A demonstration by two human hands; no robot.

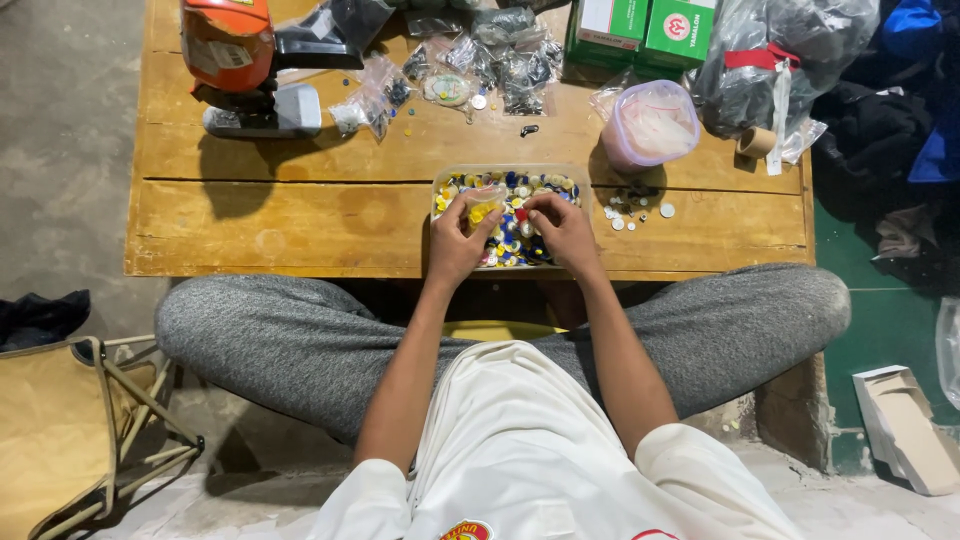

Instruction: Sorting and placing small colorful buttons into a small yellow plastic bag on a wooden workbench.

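Note:
A clear plastic tray (574, 176) full of small blue, yellow and white round pieces sits at the near edge of a low wooden table (300, 215). Both my hands are over it. My left hand (457, 238) pinches a small clear plastic bag (487, 198) with yellow pieces inside. My right hand (562, 228) has its fingers curled down among the pieces beside that bag; I cannot tell whether it pinches one.
On the table: an orange and grey machine (235, 60) at back left, several small plastic bags (470, 55), two green boxes (640, 28), a lidded round container (650, 125), loose white pieces (632, 212), a tape roll (756, 142). A folding stool (70, 420) stands at left.

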